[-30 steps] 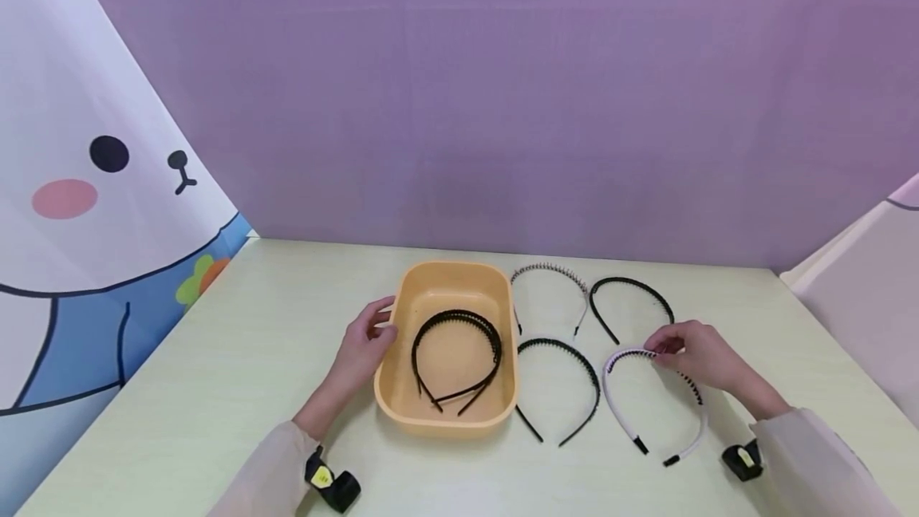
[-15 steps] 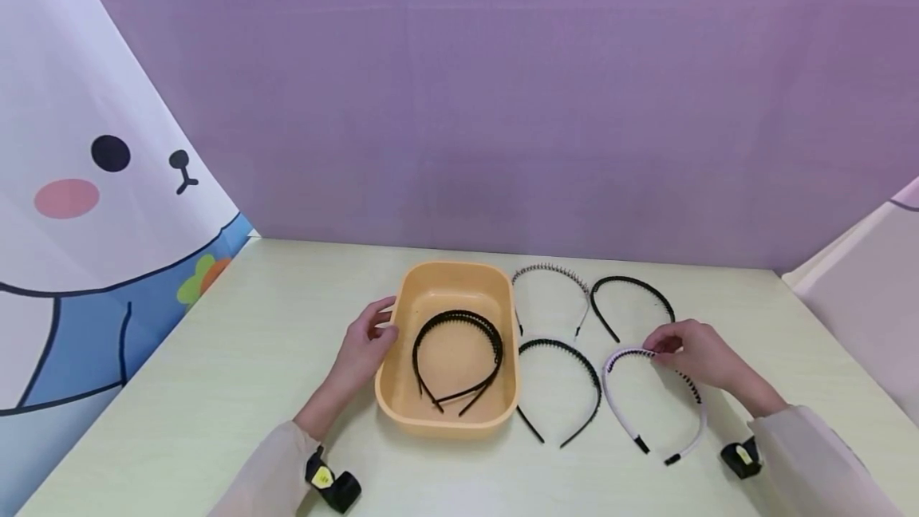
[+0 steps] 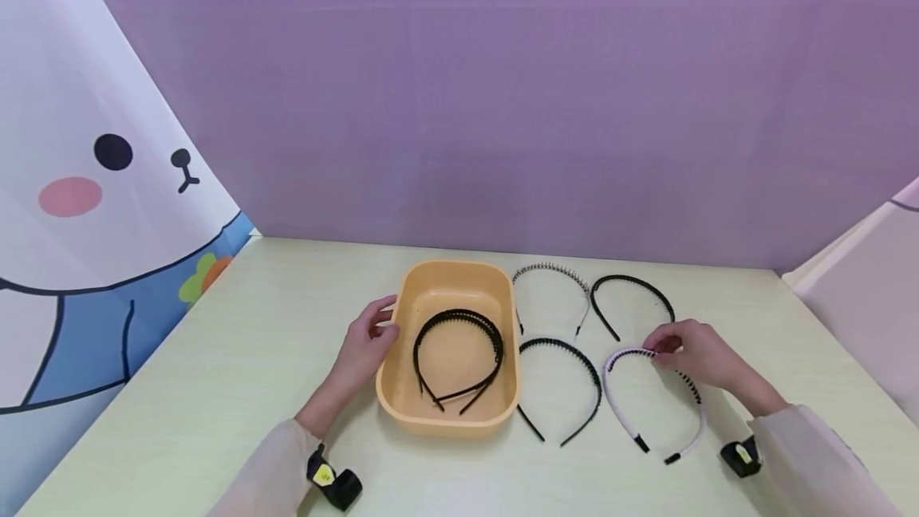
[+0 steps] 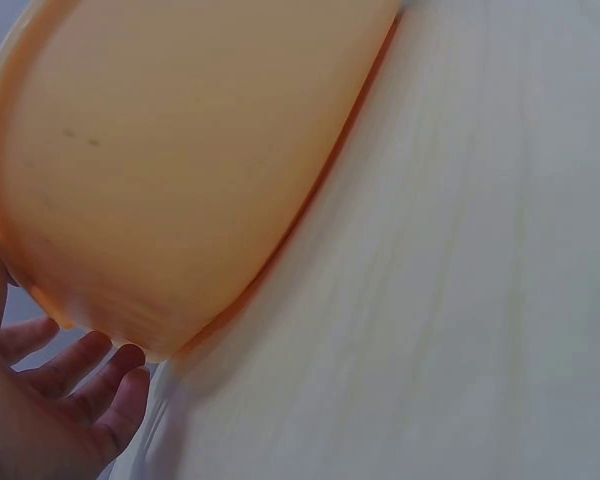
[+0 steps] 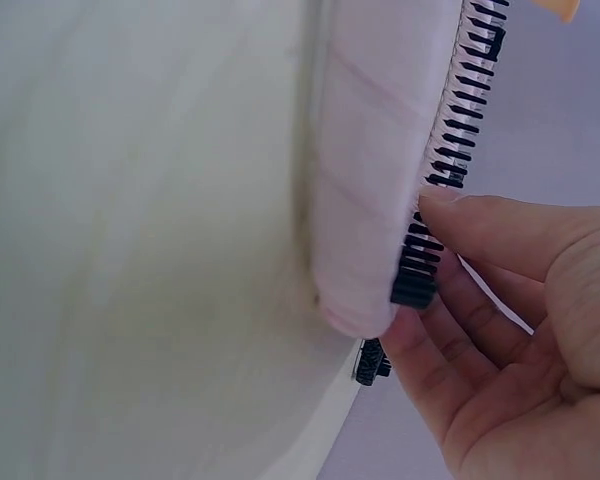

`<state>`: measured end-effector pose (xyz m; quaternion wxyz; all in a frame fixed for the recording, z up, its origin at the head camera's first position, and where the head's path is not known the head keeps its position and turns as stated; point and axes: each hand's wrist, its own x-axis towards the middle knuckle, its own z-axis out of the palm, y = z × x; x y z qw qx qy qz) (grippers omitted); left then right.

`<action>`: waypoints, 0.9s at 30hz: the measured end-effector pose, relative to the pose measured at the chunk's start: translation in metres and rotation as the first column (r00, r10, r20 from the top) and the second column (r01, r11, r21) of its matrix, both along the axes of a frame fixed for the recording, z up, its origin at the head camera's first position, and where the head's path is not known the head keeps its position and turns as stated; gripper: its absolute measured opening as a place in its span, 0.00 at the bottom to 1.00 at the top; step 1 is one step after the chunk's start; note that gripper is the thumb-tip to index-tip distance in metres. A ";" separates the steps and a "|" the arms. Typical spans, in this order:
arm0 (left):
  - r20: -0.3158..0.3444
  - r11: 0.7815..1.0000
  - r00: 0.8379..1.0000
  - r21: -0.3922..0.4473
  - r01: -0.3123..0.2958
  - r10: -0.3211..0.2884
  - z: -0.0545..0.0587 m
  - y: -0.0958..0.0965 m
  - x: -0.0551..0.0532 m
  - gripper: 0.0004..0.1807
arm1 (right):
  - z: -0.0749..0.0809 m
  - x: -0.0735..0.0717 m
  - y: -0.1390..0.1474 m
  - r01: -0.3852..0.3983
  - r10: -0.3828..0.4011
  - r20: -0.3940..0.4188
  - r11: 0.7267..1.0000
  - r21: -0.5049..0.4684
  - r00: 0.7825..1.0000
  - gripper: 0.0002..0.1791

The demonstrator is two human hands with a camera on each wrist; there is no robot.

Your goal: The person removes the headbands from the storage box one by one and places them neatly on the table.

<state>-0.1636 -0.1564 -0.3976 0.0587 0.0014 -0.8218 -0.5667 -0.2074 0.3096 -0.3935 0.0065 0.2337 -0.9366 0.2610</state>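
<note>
In the head view my left hand [image 3: 364,348] holds the left side of a yellow-orange plastic basket [image 3: 447,424], thumb at the rim. The left wrist view shows the fingers [image 4: 98,375] against the basket's outer wall [image 4: 200,150]. Overlapping black headbands [image 3: 494,333] lie inside it. On the right, my right hand [image 3: 691,351] pinches the top of a pale lilac headband [image 3: 616,413] with black teeth and dark tips. Up close in the right wrist view, thumb and fingers close on the toothed inner edge of the headband [image 5: 380,150], which lies along the tabletop.
Between basket and lilac headband lies a black toothed headband [image 3: 590,369]. Behind it are a thin greyish toothed headband [image 3: 549,266] and another black one [image 3: 632,281]. A purple cloth backdrop [image 3: 488,102] rises at the far edge of the pale table [image 3: 287,301].
</note>
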 end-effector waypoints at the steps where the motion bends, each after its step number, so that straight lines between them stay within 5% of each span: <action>1: 0.001 1.000 1.000 0.001 -0.001 0.001 0.000 0.000 0.000 0.27 | 0.000 0.000 0.000 0.000 0.000 0.000 1.000 0.000 1.000 0.08; 27: -0.007 1.000 1.000 0.014 0.001 -0.001 0.001 0.001 -0.001 0.26 | 0.014 -0.001 -0.008 -0.031 0.031 -0.053 1.000 0.001 0.998 0.08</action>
